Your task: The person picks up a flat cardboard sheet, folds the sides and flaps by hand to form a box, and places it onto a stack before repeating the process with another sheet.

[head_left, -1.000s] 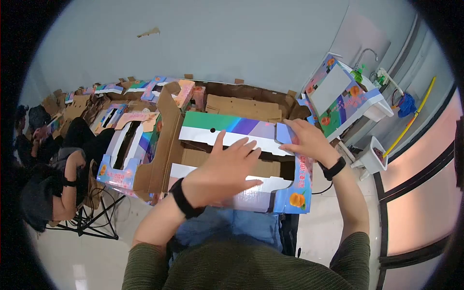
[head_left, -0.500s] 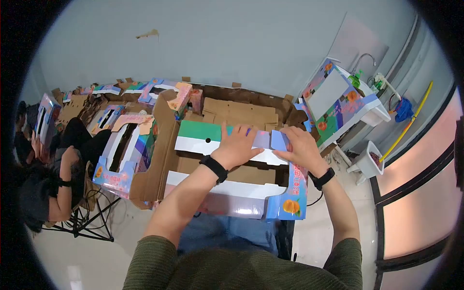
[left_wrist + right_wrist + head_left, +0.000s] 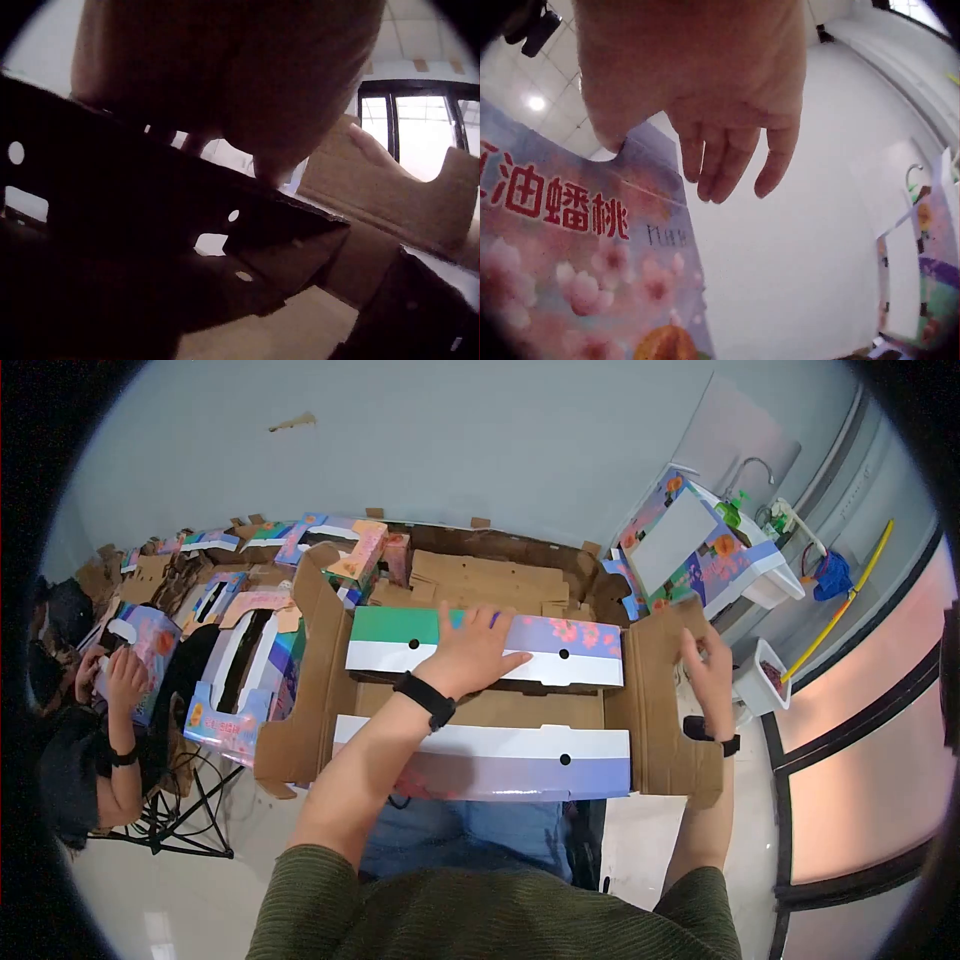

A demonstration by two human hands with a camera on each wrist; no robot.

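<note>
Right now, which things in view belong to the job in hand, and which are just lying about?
In the job:
open box, under the left hand
brown end flap, by the right hand

Seemingly just lying about:
sink
green bottle
yellow pole
white tub

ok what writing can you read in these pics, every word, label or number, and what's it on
"油蟠桃": red print on the outer face of the raised right flap; another character before it is cut off by the picture's edge.
Dark lettering beside it on that flap: seems to start with "P", the rest too blurred to read.
Red print on the carton at left: too small to read.
</note>
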